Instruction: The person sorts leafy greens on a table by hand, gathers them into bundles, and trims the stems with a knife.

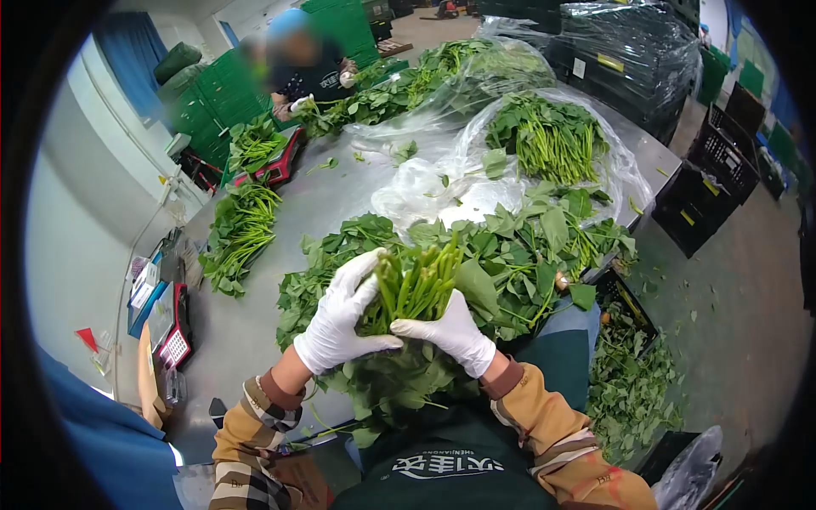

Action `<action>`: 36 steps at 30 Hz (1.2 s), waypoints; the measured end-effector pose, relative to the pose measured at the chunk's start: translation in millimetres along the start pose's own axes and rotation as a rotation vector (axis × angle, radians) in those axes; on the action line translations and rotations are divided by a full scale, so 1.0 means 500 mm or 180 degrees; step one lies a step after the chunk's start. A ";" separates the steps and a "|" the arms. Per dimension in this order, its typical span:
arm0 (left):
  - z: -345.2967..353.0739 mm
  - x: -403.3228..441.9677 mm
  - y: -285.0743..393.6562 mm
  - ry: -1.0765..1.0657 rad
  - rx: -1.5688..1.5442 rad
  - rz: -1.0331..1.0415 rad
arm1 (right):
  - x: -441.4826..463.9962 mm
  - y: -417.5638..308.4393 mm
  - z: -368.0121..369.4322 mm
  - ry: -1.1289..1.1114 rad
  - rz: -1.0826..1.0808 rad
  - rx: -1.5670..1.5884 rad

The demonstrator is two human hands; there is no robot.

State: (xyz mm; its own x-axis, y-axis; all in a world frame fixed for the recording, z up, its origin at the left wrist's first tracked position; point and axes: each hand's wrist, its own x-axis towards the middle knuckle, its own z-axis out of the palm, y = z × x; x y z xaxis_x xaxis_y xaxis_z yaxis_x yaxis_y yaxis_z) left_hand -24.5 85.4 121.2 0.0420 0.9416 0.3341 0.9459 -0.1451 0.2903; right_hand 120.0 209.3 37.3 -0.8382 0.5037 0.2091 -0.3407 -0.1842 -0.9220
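Observation:
Between my two white-gloved hands is a bunch of leafy green stems [418, 285], cut ends up and leaves hanging down toward my apron. My left hand [342, 316] wraps its left side, thumb across the front. From the right, my right hand [450, 334] grips the same bunch, its thumb pointing left. Just beyond lies a loose heap of leafy greens [518, 263] on the metal table [331, 200]. A tidy pile of greens [552, 140] rests on clear plastic film [476, 157] farther back.
At left, a bunch of greens [242, 234] lies near a red scale [285, 161] loaded with greens. Another scale [174, 336] sits at the table's left edge. A co-worker [310, 72] stands across the table. Black crates [705, 183] and fallen leaves [629, 382] are at right.

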 end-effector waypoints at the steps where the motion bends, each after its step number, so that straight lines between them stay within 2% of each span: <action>1: 0.014 -0.004 -0.014 -0.0038 -0.0641 -0.0254 | -0.002 0.006 0.002 -0.0079 -0.0056 -0.0040; 2: 0.027 -0.009 -0.025 -0.0079 -0.1276 -0.0511 | -0.004 0.012 0.005 -0.0163 -0.0113 -0.0079; 3: 0.038 -0.015 -0.031 -0.0696 -0.2740 -0.1051 | -0.007 0.007 0.009 -0.0328 0.0040 -0.0018; 6: 0.067 -0.018 -0.042 -0.0926 -0.2045 -0.0577 | -0.015 0.003 0.022 -0.0472 -0.0030 -0.0218; 7: 0.053 -0.011 -0.035 -0.0645 -0.0467 -0.0176 | -0.017 0.022 0.027 -0.0391 -0.0075 -0.0150; 8: 0.040 0.001 -0.023 -0.1036 0.0781 0.0049 | -0.014 0.028 0.025 -0.0486 -0.0130 -0.0384; 10: 0.039 0.002 -0.024 -0.0949 0.0947 0.0029 | -0.005 0.005 0.034 -0.0394 -0.0734 -0.0958; 11: 0.042 -0.001 -0.023 -0.0618 0.0886 0.0070 | 0.000 0.001 0.037 -0.0375 -0.0741 -0.1039; 14: 0.066 -0.042 -0.035 -0.1191 -0.2881 -0.1396 | 0.012 0.000 0.041 -0.0291 -0.0854 -0.1381; 15: 0.124 -0.078 -0.068 -0.0442 -0.2873 -0.1181 | 0.019 0.010 0.036 -0.0215 -0.0967 -0.1571; 16: 0.144 -0.093 -0.085 -0.0554 -0.2418 -0.1081 | 0.022 0.023 0.035 -0.0169 -0.1045 -0.1742; 18: 0.177 -0.112 -0.076 -0.0025 -0.2680 -0.1124 | 0.026 0.025 0.038 -0.0111 -0.1089 -0.1786; 21: 0.184 -0.114 -0.045 0.0346 -0.1827 -0.0922 | 0.021 0.016 0.049 -0.0025 -0.1096 -0.1768; 24: 0.188 -0.111 -0.038 0.0534 -0.1673 -0.0883 | 0.025 0.006 0.059 -0.0019 -0.0984 -0.1992; 26: 0.187 -0.105 -0.044 0.0575 -0.1939 -0.0969 | 0.026 -0.008 0.069 -0.0121 -0.0785 -0.2344; 30: 0.175 -0.093 -0.046 0.0653 -0.2848 -0.1300 | 0.041 -0.063 0.070 -0.0291 -0.0851 -0.3114; 31: 0.167 -0.086 -0.044 0.0695 -0.3166 -0.1425 | 0.047 -0.081 0.070 -0.0408 -0.0687 -0.2784; 32: 0.158 -0.076 -0.043 0.0772 -0.3493 -0.1550 | 0.059 -0.081 0.069 -0.0388 -0.0800 -0.2539; 34: 0.132 -0.051 -0.044 0.0977 -0.4078 -0.1755 | 0.073 -0.099 0.081 -0.0255 -0.1103 -0.2404; 35: 0.114 -0.036 -0.053 0.1100 -0.4343 -0.1832 | 0.074 -0.120 0.079 -0.0243 -0.1492 -0.2430; 36: 0.093 -0.024 -0.063 0.1252 -0.4599 -0.1902 | 0.063 -0.151 0.085 -0.0263 -0.1322 -0.1498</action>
State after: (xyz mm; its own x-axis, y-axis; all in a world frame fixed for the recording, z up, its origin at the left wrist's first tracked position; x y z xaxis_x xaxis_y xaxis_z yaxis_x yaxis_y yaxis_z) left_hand -39.7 92.9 66.4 -0.4995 0.8663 0.0003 -0.2931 -0.1694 0.9410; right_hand 101.5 203.2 127.5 -0.7127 0.3832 0.5875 -0.4367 0.4130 -0.7992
